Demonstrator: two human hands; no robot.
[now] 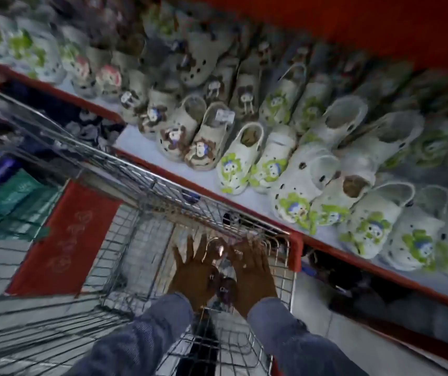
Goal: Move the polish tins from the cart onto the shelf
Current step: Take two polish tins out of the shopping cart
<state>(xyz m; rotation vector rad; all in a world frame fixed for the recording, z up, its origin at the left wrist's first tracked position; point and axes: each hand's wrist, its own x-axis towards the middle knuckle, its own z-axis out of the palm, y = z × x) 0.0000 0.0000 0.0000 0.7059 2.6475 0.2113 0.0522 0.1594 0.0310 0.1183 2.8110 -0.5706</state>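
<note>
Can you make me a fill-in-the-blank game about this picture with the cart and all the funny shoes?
1. Both hands, the left hand and the right hand, reach down into a wire ____.
2. The shelf beside the cart is full of ____.
3. The edge of the shelf is coloured ____.
4. The person's sleeves are coloured ____.

Missing words: cart; shoes; red; blue

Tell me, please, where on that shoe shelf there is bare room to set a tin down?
The shelf shows bare white at its left end, between the red edge and the brown-trimmed clogs, and a thin front strip before the green-trimmed clogs. Elsewhere, clogs crowd it.
</note>
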